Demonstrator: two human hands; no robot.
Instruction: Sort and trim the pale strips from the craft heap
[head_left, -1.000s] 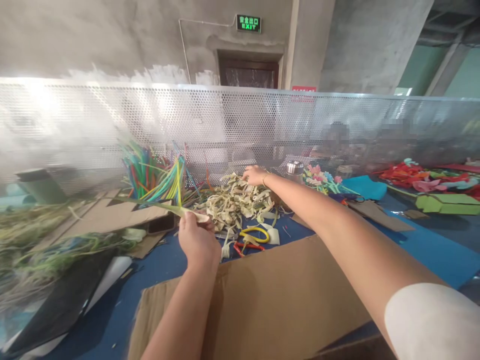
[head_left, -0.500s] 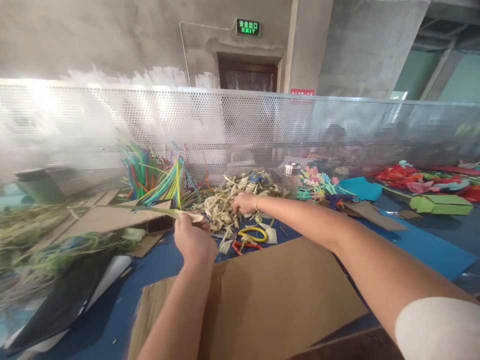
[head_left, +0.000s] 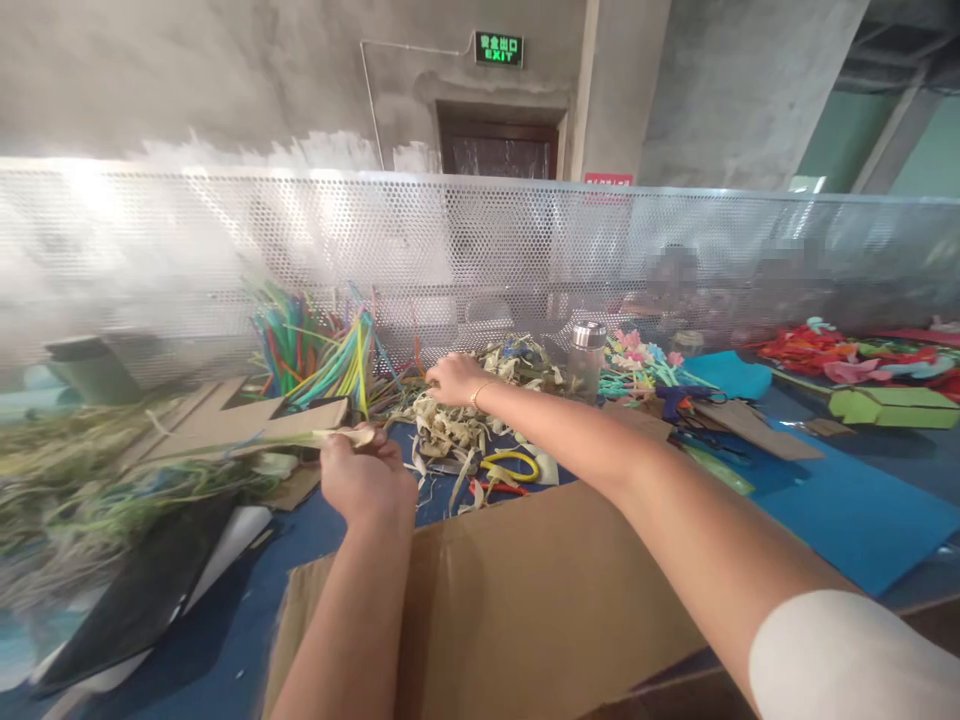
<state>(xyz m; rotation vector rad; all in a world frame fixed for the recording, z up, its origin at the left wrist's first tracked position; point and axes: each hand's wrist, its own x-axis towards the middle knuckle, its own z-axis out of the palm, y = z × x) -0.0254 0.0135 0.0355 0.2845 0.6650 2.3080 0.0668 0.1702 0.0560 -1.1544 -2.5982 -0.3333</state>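
Note:
My left hand [head_left: 369,475] is closed around one end of a long pale green leaf strip [head_left: 292,440], which stretches away to the left. My right hand [head_left: 456,380], with a thin bracelet at the wrist, reaches over the far left part of a heap of dry, curled plant scraps [head_left: 446,430]. Its fingers bend downward; their tips are too blurred to show whether they grip anything. In front of the heap lie a yellow loop handle [head_left: 517,462] and a red handle [head_left: 499,488], partly covered by scraps. A brown cardboard sheet [head_left: 540,590] lies under my forearms.
Colourful thin stems [head_left: 322,350] stand behind cut cardboard [head_left: 240,425]. Plant fibres [head_left: 135,510] cover the left side. A lidded bottle [head_left: 587,360] stands behind the heap, near paper flowers [head_left: 637,360]. Blue sheet [head_left: 847,510] lies right. A perforated metal screen [head_left: 337,230] closes the back.
My right hand has moved left across the heap, toward the stems. My left hand has shifted slightly left, still holding the leaf strip.

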